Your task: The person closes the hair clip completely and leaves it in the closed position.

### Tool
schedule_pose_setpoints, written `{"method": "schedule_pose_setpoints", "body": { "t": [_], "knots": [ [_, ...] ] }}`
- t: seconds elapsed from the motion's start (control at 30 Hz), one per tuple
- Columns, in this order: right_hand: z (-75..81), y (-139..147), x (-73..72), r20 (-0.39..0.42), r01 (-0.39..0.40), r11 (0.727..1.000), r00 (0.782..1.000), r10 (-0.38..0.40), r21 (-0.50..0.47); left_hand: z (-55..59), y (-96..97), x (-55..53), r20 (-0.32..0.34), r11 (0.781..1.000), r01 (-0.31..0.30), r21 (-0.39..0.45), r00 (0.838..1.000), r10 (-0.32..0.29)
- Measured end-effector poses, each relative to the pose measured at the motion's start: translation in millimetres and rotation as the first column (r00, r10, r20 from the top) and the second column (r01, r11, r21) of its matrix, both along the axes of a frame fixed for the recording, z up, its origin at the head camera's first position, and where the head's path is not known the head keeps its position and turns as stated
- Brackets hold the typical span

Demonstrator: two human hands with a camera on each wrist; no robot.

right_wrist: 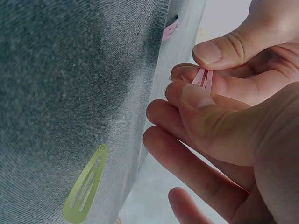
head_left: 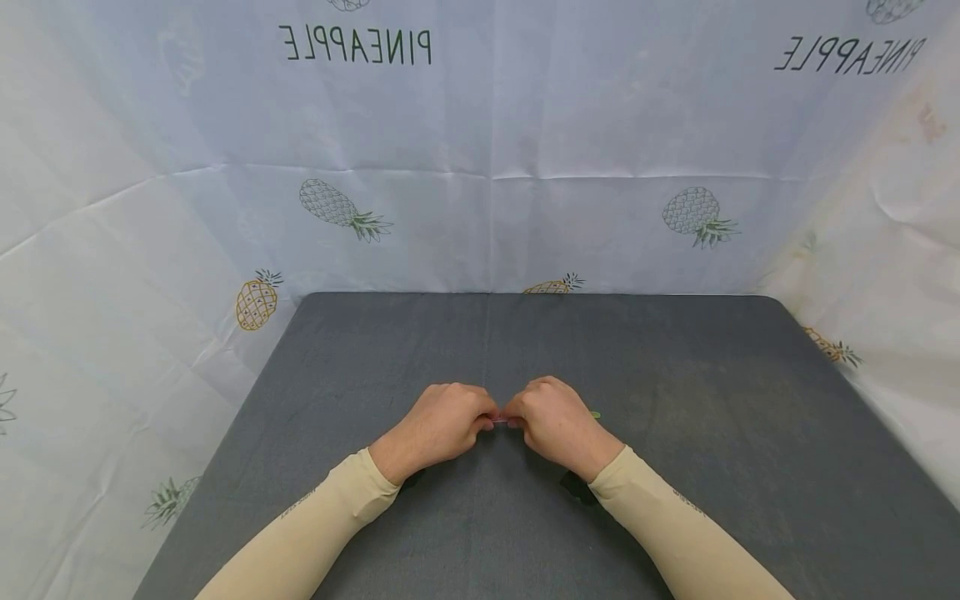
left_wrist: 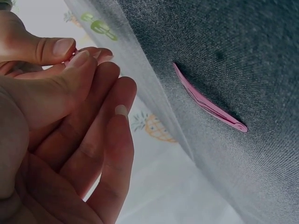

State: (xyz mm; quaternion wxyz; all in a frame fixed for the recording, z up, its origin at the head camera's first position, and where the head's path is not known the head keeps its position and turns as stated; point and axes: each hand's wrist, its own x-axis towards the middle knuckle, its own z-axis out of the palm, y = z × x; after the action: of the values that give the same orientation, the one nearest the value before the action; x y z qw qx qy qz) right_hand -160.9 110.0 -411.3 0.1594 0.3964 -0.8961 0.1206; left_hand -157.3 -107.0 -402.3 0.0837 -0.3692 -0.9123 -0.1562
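Observation:
Over the middle of the table, my left hand [head_left: 447,421] and right hand [head_left: 557,421] meet fingertip to fingertip. Between them is a small pink snap hair clip [right_wrist: 202,80], pinched by thumb and forefinger on each side. Most of this clip is hidden by the fingers; only its slim bars show in the right wrist view. Another pink hair clip [left_wrist: 210,105] lies on the cloth beside my left hand. A green snap hair clip [right_wrist: 85,186] rests on the cloth by my right hand, and its tip peeks out past that hand in the head view.
Dark grey cloth covers the table [head_left: 675,375]. Behind and at the sides hangs a pale curtain [head_left: 487,125] printed with pineapples. A black object [head_left: 577,487] shows under my right wrist.

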Motion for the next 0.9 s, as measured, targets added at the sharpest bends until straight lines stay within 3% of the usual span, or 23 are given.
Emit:
{"method": "schedule_pose_setpoints", "body": {
  "t": [0.9],
  "knots": [
    [-0.9, -0.1, 1.1, 0.028, -0.005, 1.000, 1.000, 0.005, 0.007, -3.1, 0.6, -1.6, -0.015, 0.999, 0.017, -0.032, 1.000, -0.017]
  ]
}}
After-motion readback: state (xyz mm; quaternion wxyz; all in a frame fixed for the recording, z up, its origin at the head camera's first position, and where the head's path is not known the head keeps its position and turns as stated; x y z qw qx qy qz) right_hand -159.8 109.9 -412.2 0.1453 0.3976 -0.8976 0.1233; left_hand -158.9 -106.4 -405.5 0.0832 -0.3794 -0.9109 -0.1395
